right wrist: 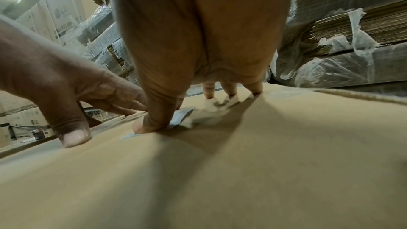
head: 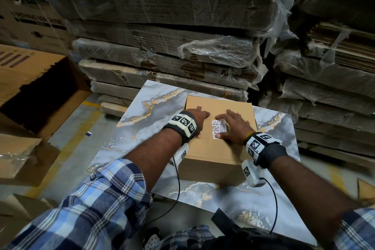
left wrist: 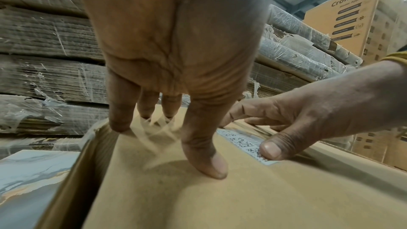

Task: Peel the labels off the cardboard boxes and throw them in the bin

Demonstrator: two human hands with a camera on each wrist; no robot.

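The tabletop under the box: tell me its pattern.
The tabletop is grey-blue marble with orange-gold veins, clearest in the head view, under the cardboard box.

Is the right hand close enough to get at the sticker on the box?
Probably yes. The right hand already lies on the box, thumb on the label's near corner; nothing covers it. The left hand rests beside it.

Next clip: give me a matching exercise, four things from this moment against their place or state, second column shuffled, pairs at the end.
Things:
1. left hand
2. right hand
3. label
4. cardboard box

Place or state:
A. sits on the marbled slab
B. thumb presses on the label's near end
C. stuck to the top of the box, between the two hands
D. spread on the box top, left of the label

Pairs: 1-D, 2-B, 3-C, 4-A
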